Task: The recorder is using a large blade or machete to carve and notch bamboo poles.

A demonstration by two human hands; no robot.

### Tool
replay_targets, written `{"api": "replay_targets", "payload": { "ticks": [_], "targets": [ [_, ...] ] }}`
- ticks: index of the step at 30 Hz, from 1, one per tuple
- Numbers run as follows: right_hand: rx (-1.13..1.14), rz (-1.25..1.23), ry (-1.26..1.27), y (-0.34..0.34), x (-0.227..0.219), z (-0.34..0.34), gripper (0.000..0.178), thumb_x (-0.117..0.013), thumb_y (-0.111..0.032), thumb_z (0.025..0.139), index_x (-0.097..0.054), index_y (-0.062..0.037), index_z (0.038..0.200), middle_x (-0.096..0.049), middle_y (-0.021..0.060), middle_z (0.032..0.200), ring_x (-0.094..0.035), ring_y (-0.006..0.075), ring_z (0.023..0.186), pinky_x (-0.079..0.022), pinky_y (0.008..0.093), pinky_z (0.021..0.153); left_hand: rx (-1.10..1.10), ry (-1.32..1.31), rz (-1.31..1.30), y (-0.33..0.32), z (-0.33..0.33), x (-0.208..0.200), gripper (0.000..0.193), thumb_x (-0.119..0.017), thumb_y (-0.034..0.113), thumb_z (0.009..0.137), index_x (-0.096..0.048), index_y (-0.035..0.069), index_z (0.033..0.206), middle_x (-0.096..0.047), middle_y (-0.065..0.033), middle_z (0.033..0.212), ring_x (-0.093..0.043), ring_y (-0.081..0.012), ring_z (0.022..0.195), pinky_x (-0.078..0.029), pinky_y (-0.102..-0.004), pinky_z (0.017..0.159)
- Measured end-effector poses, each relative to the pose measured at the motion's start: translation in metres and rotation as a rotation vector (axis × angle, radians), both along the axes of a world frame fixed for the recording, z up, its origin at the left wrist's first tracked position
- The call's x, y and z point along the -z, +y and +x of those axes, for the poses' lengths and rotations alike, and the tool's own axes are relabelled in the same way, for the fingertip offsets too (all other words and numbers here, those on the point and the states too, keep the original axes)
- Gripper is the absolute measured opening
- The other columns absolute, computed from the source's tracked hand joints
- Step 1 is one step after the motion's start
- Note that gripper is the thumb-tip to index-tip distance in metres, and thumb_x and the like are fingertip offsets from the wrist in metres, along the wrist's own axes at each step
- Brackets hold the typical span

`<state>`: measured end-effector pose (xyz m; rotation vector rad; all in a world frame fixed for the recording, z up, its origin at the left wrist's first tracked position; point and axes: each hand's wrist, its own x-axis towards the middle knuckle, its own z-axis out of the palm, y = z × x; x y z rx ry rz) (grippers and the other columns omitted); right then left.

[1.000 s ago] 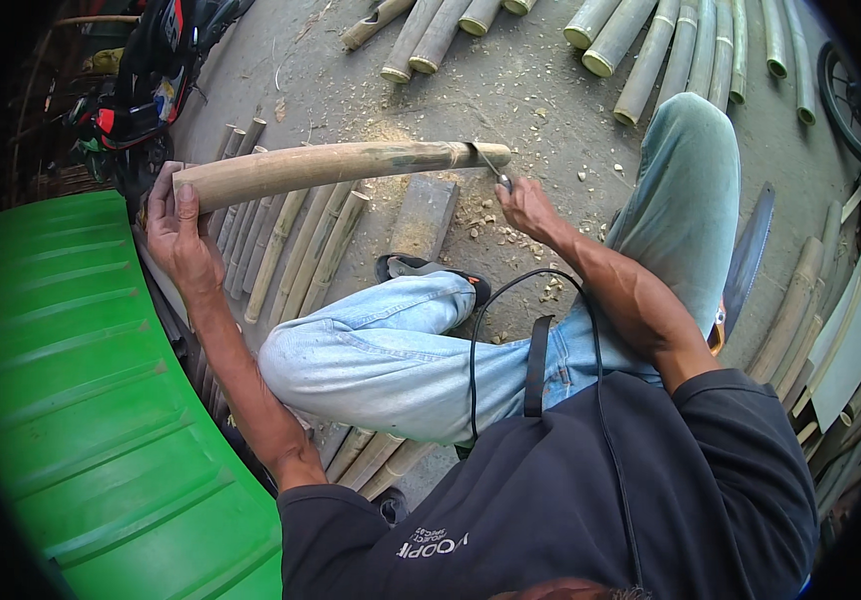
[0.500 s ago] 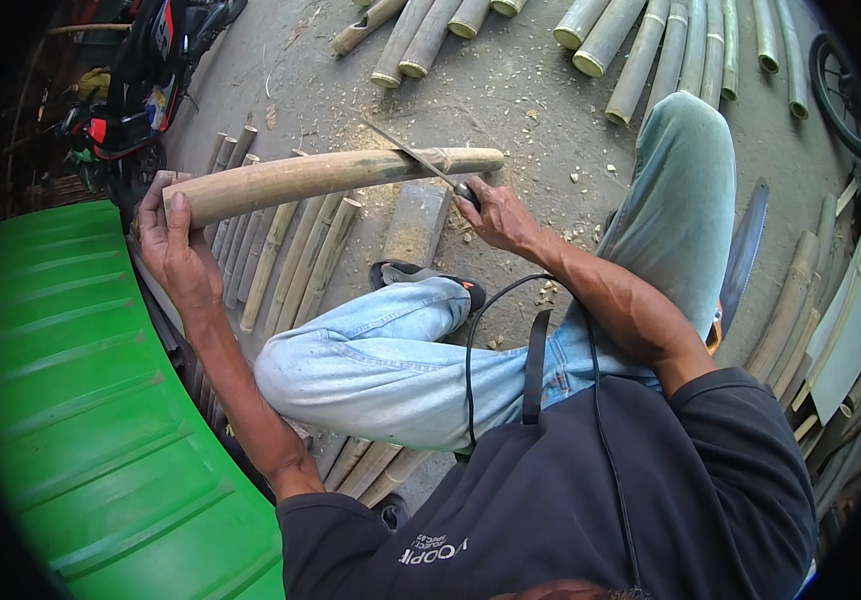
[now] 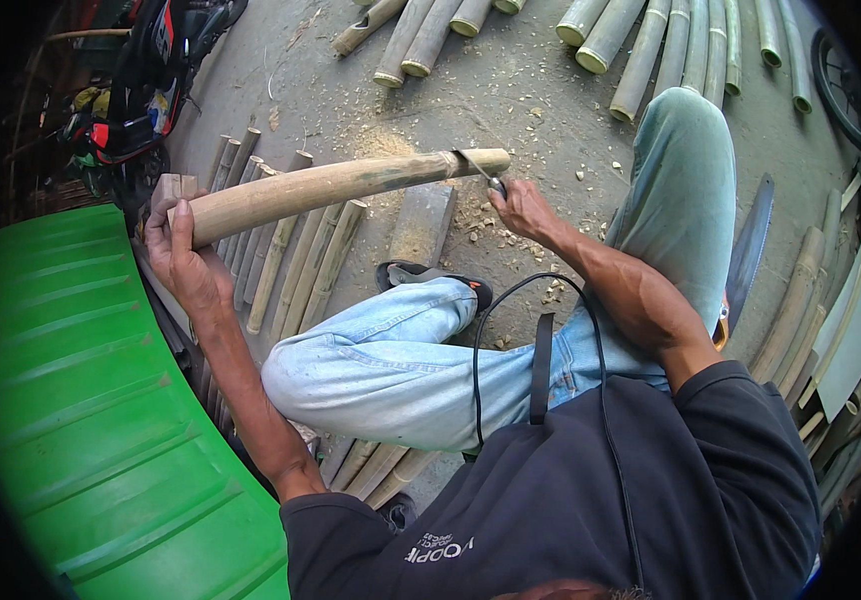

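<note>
A bamboo pole [image 3: 331, 187] lies nearly level in front of me, its left end nearer and thicker in view. My left hand [image 3: 189, 265] is closed round that left end, with the thumb on its upper side. In my right hand [image 3: 529, 212] is the dark handle of a knife [image 3: 477, 165] with a thin blade. The blade crosses the pole near its right end, beside a node. Much of the blade is hidden by the pole.
Below the pole lies a grey block [image 3: 423, 225], with shavings around it. Cut bamboo lengths [image 3: 296, 265] lie at left; thicker green poles [image 3: 641, 65] lie ahead. A green ridged sheet [image 3: 101, 400] is on my left, a saw [image 3: 751, 240] by my right knee.
The knife has moved right along the pole toward its right end, and less of its blade shows beyond the pole. The pole's left end has shifted slightly right and down.
</note>
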<state>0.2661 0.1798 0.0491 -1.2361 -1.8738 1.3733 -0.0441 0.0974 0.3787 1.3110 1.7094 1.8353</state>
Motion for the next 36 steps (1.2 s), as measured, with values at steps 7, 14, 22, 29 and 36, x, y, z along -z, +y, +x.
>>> {"api": "replay_targets", "payload": {
  "ticks": [7,14,22,29,36],
  "targets": [
    [0.058,0.041,0.109,0.002,-0.008,-0.005,0.035,-0.054,-0.029,0.099,-0.063,0.0044,0.105,-0.066,0.0294,0.078,-0.068,0.0451,0.075,-0.052,0.0514,0.068,0.141,0.028,0.02,0.003,0.002,-0.003,0.02,-0.062,0.003,0.094,-0.057,0.004,0.113,-0.066,-0.0154,0.107,-0.066,-0.0278,0.104,-0.052,-0.0454,0.099],
    [-0.033,0.088,0.105,-0.008,-0.038,-0.01,0.031,-0.058,-0.025,0.096,-0.06,0.0068,0.098,-0.065,0.0283,0.075,-0.067,0.0447,0.074,-0.051,0.0519,0.067,0.158,0.012,0.013,-0.007,0.008,-0.008,0.023,-0.061,0.0,0.092,-0.056,0.003,0.114,-0.066,-0.0158,0.11,-0.065,-0.0306,0.108,-0.05,-0.0487,0.103],
    [-0.079,0.147,0.142,-0.007,-0.043,-0.014,0.031,-0.057,-0.024,0.095,-0.064,0.0056,0.091,-0.065,0.0277,0.077,-0.068,0.044,0.075,-0.051,0.0497,0.068,0.27,0.034,0.022,-0.01,0.006,-0.011,0.026,-0.058,-0.002,0.09,-0.058,0.005,0.115,-0.065,-0.0144,0.108,-0.065,-0.0333,0.109,-0.049,-0.0494,0.103],
    [-0.1,0.085,0.098,-0.004,-0.041,-0.007,0.035,-0.058,-0.029,0.096,-0.064,0.0059,0.098,-0.066,0.0285,0.08,-0.067,0.0436,0.076,-0.052,0.0506,0.07,0.365,0.056,0.003,-0.013,0.0,-0.011,0.028,-0.058,0.002,0.089,-0.06,0.007,0.116,-0.065,-0.0127,0.114,-0.061,-0.035,0.115,-0.041,-0.0538,0.111],
    [-0.101,-0.01,-0.053,0.014,-0.024,0.01,0.037,-0.056,-0.03,0.098,-0.065,0.0058,0.095,-0.065,0.0288,0.078,-0.066,0.0435,0.075,-0.05,0.0507,0.068,0.43,0.096,0.008,-0.01,0.002,-0.008,0.03,-0.059,0.003,0.088,-0.06,0.007,0.117,-0.062,-0.013,0.115,-0.058,-0.0357,0.119,-0.038,-0.0549,0.113]
  ]
}}
